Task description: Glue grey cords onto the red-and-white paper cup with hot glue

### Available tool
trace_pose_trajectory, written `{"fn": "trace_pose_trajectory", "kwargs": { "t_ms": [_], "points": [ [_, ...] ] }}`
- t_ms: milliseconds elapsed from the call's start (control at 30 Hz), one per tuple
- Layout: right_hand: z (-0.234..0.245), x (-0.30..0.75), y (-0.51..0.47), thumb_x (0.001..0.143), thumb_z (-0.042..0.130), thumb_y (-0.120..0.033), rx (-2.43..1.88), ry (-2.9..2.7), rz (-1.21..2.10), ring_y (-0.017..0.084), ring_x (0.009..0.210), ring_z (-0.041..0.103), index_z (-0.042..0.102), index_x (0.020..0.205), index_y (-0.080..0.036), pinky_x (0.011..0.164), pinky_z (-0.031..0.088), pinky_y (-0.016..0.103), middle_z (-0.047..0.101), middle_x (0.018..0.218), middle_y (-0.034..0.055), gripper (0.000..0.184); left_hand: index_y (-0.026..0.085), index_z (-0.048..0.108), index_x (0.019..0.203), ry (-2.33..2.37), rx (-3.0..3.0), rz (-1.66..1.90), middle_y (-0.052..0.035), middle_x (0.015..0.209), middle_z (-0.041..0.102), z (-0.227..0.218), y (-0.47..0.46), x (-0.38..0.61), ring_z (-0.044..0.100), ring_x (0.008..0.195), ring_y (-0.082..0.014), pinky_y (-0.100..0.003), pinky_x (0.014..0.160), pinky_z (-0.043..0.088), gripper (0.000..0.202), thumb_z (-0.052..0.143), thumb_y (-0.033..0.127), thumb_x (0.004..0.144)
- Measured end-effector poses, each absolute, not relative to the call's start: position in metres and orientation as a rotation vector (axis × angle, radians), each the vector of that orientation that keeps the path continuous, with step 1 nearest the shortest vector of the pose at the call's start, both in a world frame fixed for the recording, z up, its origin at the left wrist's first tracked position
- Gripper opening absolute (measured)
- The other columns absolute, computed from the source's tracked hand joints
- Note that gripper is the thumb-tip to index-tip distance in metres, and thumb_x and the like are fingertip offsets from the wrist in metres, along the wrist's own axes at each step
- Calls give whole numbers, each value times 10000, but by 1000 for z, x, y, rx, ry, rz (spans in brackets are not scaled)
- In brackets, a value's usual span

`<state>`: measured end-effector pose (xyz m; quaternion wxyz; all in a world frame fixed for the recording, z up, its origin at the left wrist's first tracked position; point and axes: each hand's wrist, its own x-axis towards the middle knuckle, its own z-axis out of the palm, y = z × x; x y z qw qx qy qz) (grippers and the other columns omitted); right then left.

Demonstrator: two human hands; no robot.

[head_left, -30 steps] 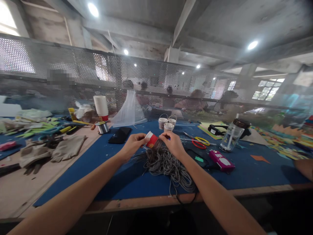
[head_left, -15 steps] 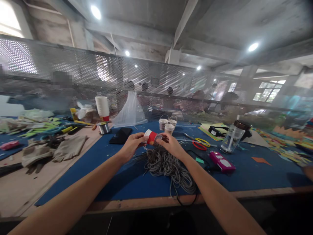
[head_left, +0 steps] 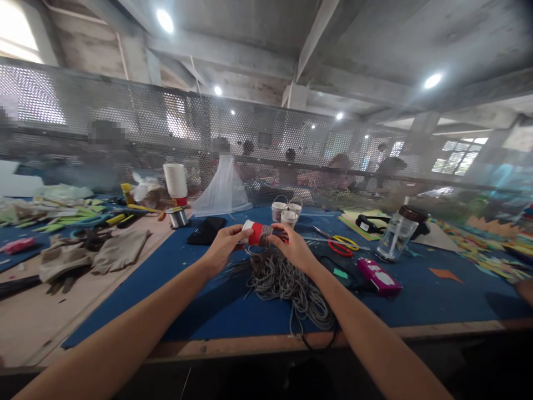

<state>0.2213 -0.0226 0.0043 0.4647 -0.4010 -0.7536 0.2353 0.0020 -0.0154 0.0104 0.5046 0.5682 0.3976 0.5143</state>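
Cup (head_left: pixel 257 234) lies on its side in the air above the near-middle of the blue mat (head_left: pixel 137 297), white end to the left, corded end to the right. Left hand (head_left: pixel 225 245) pinches the white end between thumb and fingers. Right hand (head_left: pixel 296 249) is curled round the corded end, thumb on the near side, fingers on the far side; cannot tell whether a strand is pinched there too.

Progress, judged from the cup: partial. Done: grey cord covers a stretch at the right end. Left: the red band and white end are bare. How far the cord runs under the right fingers is hidden.

Supply: cord heap (head_left: pixel 277 278), loose and tangled, on the mat just below and nearer than the cup; plenty remains uncoiled.

Surroundings: three small pails (head_left: pixel 288 218) with looped handles stand together, far of the hands. Cup stack (head_left: pixel 175 180) stands far left, behind the wire spool (head_left: pixel 179 218). Phone (head_left: pixel 207 229) lies flat, left of the cup. Scissors (head_left: pixel 340 248), red and yellow handled, lie to the right, with a purple box (head_left: pixel 378 276) nearer.
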Motion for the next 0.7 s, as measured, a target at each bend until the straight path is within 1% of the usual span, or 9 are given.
{"fn": "trace_pose_trajectory", "kwargs": {
  "t_ms": [133,267,400,500,600,700],
  "points": [
    [6,221,-22,888,614,-395,-985,-1819,475,172,947,655,617,1130,-201,873,498,299,682,1112,61,310,175,732,813,910,1365,1272,-21,773,658,11,-16,3,541,686,-134,-244,645,425,299,768,444,689],
    [7,222,-22,885,609,-327,-932,-1815,354,168,937,647,643,1085,-210,873,495,295,674,1080,50,234,170,740,818,908,1355,1301,-28,784,671,11,-17,4,551,701,-140,-252,669,434,308,782,441,677],
    [8,222,-23,861,607,-229,-889,-1823,218,167,885,633,657,1009,-203,855,490,293,659,1000,43,158,172,745,828,881,1388,1282,-32,807,684,9,-15,4,560,712,-143,-258,697,440,283,768,425,702],
    [8,222,-24,868,595,-221,-890,-1823,141,176,878,620,664,949,-205,845,482,297,655,958,40,107,171,739,800,855,1401,1265,-35,810,686,8,-14,4,570,725,-150,-266,718,449,256,765,409,708],
    [9,222,-26,874,596,-236,-895,-1820,99,182,882,617,667,926,-208,844,475,299,661,938,38,93,172,731,766,838,1391,1268,-31,803,685,7,-14,3,576,735,-152,-267,728,455,238,768,400,706],
    [9,222,-27,883,590,-256,-901,-1837,73,185,883,619,664,908,-213,860,466,303,671,919,33,89,170,736,774,850,1377,1298,-31,801,689,7,-13,3,588,753,-158,-274,753,459,246,777,400,695]
  ]
}}
